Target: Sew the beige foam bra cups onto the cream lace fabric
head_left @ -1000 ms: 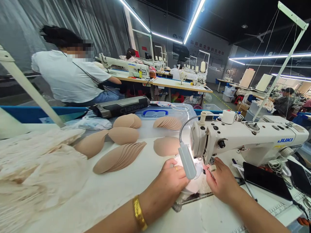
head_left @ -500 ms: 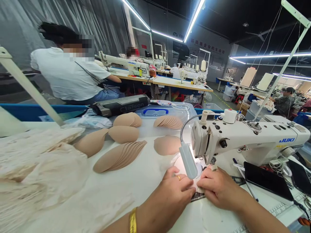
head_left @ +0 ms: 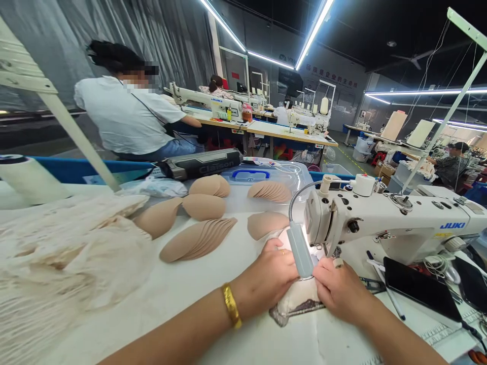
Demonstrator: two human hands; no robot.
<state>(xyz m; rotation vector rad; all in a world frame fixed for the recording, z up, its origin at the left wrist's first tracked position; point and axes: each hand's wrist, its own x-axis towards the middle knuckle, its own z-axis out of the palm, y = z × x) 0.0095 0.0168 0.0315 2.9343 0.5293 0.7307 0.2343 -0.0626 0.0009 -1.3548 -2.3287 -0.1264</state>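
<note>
A cream fabric piece with a dark edge (head_left: 299, 300) lies at the needle end of the white sewing machine (head_left: 391, 215). My left hand (head_left: 266, 279), a gold bangle at its wrist, is closed on the piece's left side, its fingertips partly hidden by the grey lamp head (head_left: 300, 251). On the other side my right hand (head_left: 338, 286) pinches the fabric with bent fingers, just below the presser foot area. The needle itself is hidden. A tan bra cup (head_left: 268, 224) lies just beyond my left hand.
Stacked tan bra cups (head_left: 198, 241) lie to the left, near heaped cream lace fabric (head_left: 110, 243). Behind stand a clear lidded box (head_left: 281, 175) and a black cylindrical case (head_left: 205, 163). A dark tablet-like device (head_left: 420, 289) sits right. A co-worker (head_left: 129, 111) sits beyond.
Both hands have shifted slightly away from me, the left more so, and more of the fabric's dark-edged near end shows. The view has turned a little left.
</note>
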